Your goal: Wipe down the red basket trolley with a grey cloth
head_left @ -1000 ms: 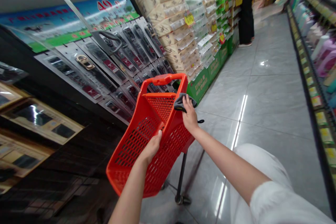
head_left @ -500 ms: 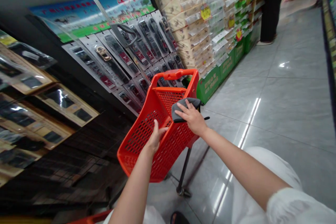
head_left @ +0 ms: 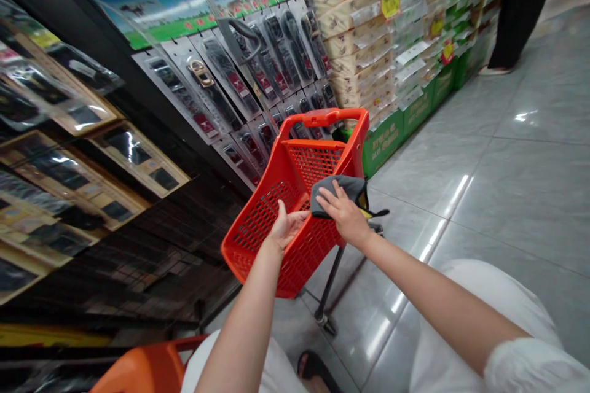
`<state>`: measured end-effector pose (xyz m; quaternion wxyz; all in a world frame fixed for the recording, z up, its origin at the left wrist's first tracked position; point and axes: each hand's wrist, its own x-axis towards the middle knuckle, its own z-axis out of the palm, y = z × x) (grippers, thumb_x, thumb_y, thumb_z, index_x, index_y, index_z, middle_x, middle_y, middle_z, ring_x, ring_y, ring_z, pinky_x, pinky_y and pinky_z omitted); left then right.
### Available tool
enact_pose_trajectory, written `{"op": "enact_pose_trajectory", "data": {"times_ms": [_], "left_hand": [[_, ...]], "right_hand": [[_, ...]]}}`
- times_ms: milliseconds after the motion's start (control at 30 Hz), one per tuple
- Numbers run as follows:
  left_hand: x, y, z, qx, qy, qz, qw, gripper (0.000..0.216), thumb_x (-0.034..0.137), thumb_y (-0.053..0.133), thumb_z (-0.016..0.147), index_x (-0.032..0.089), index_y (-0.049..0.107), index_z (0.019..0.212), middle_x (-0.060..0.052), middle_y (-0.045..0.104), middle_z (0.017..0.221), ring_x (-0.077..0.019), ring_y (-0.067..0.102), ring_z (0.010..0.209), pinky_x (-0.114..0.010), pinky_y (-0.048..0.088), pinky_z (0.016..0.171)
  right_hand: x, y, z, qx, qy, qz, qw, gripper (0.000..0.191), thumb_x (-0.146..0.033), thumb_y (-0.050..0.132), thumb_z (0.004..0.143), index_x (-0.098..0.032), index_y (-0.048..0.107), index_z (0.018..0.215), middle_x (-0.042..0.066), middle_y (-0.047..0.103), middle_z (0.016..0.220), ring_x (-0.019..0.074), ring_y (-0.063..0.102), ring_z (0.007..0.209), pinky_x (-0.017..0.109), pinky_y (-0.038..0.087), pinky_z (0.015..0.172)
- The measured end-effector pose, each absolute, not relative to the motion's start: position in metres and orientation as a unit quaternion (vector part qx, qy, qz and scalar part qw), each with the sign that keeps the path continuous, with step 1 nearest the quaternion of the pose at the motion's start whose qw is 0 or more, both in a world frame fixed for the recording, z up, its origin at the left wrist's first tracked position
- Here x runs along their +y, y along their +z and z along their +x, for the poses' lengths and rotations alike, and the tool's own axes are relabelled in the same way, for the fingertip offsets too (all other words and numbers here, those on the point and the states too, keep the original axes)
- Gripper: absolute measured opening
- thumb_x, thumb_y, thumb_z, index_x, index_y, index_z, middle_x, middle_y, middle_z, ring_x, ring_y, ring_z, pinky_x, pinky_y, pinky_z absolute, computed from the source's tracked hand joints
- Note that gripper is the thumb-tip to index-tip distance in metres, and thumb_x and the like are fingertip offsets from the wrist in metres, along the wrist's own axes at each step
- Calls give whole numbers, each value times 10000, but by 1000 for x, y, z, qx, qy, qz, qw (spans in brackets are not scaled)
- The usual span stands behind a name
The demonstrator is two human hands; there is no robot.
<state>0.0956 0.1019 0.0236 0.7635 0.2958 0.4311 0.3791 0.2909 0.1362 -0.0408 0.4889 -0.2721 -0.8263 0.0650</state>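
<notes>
A red plastic shopping basket (head_left: pixel 295 190) on a black wheeled stem stands tilted in front of me. My left hand (head_left: pixel 286 225) grips its near rim, fingers curled over the edge. My right hand (head_left: pixel 343 214) lies with flat, spread fingers on a grey cloth (head_left: pixel 341 189), pressing it against the basket's right rim. A bit of yellow shows under the cloth at its right side.
A dark display wall (head_left: pixel 221 80) with packaged belts and framed goods runs along the left. Stacked tissue packs (head_left: pixel 369 31) on green boxes stand behind the basket. A person in dark trousers (head_left: pixel 520 6) stands far down the tiled aisle. An orange object (head_left: pixel 142 368) lies by my knees.
My right hand has slid the grey cloth back along the right rim from the far handle end to the near part. My left hand shifted slightly on the near rim. The view swung left.
</notes>
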Motion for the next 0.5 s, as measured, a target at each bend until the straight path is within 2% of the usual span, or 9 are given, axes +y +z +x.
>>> {"op": "enact_pose_trajectory", "data": {"times_ms": [100,233,300,367,433,500], "left_hand": [[106,22,94,467,400,289,734,1055,786,21,796,12,629,1176,-216,725,974,-274,693,874,-351,504,822],[108,23,95,480,418,283,717,1023,761,18,820,30,600,1236,-210,715,1037,-280,683,946,-358,499,869],[107,25,100,455,418,285,733,1029,761,10,819,29,574,1272,-210,711,1057,-282,682,965,-372,495,888],[106,27,106,415,416,292,755,1032,770,26,816,26,545,1306,-214,704,1083,-286,681,979,-391,491,904],[106,29,112,382,410,302,771,934,723,95,867,38,520,1339,-204,702,1104,-274,685,981,-391,489,912],[107,30,116,366,403,312,779,763,613,185,939,66,498,1370,-180,706,1113,-250,691,975,-376,486,922]], "right_hand": [[110,-50,271,-857,61,-202,469,536,-19,381,900,-197,491,1394,59,490,1452,211,-30,1486,496,325,1162],[99,-54,265,-878,55,-155,449,538,-34,402,908,-242,482,1398,27,484,1459,186,94,1485,407,392,1130],[116,-52,280,-857,57,-178,480,570,-15,366,897,-250,475,1405,29,488,1455,181,143,1480,412,398,1125],[140,-48,298,-798,66,-244,547,635,19,321,857,-234,451,1425,55,476,1463,190,201,1470,450,373,1138],[162,-43,313,-718,80,-323,611,698,43,307,800,-213,438,1436,84,462,1466,202,305,1430,474,355,1143],[177,-40,319,-671,96,-371,635,714,50,322,754,-213,492,1396,90,495,1424,207,417,1348,473,374,1124]]}}
